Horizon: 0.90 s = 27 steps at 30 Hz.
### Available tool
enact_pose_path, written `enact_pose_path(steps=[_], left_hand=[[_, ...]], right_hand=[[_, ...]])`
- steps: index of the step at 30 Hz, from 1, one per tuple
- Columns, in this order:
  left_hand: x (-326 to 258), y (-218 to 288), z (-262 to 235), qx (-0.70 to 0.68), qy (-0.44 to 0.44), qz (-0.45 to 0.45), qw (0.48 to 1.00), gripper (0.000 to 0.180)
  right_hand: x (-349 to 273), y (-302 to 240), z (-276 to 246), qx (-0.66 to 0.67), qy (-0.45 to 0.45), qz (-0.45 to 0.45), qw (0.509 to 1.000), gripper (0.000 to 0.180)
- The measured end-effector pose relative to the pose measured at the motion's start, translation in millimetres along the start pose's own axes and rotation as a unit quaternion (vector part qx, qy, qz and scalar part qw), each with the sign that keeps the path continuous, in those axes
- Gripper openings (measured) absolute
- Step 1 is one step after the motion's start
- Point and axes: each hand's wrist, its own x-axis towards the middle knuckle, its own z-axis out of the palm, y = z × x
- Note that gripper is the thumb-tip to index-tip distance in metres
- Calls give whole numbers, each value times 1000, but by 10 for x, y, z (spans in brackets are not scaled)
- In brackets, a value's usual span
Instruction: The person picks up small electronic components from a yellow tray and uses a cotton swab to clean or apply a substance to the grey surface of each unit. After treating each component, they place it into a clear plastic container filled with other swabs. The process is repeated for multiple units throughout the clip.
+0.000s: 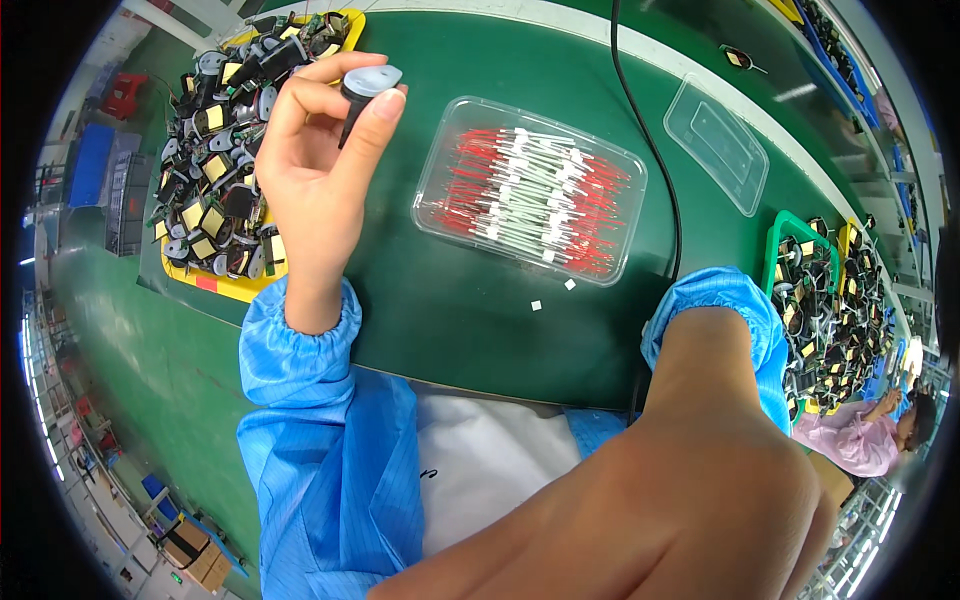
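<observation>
My left hand [315, 185] is raised over the left side of the green table, beside a yellow tray [228, 287] heaped with small black and grey device parts. Thumb and fingers pinch one small black part with a grey oval cap [372, 79]. Very close to the camera, my right hand [700, 480] fills the lower right. Its back shows; the fingers are hidden or run past the lower edge, so whether it holds anything does not show. Between the arms, a clear plastic box [428, 190] holds bundled red and white wires [540, 190] with white connectors.
Two tiny white squares [536, 305] lie before the box. A black cable [664, 150] crosses the table, with a clear lid [718, 150] beyond it. At right stand a green tray [776, 240] of similar parts and another person in a pink sleeve [860, 440].
</observation>
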Motion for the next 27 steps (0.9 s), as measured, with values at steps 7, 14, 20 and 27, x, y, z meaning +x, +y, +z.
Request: enact_pose_path(steps=[7, 14, 20, 27], left_hand=[[2, -7, -3, 18, -5, -6, 1000, 20], [-15, -4, -2, -3, -6, -1, 1000, 22], [-18, -20, -40, 7, -19, 0, 1000, 22], [-3, -56, -18, -11, -48, 4, 999, 26]], right_hand=[[-21, 4, 1, 11, -6, -19, 1000, 10], [9, 11, -1, 17, -19, -25, 999, 10], [82, 27, -25, 1, -16, -12, 1000, 10], [69, 101, -168, -73, 7, 36, 997, 11]])
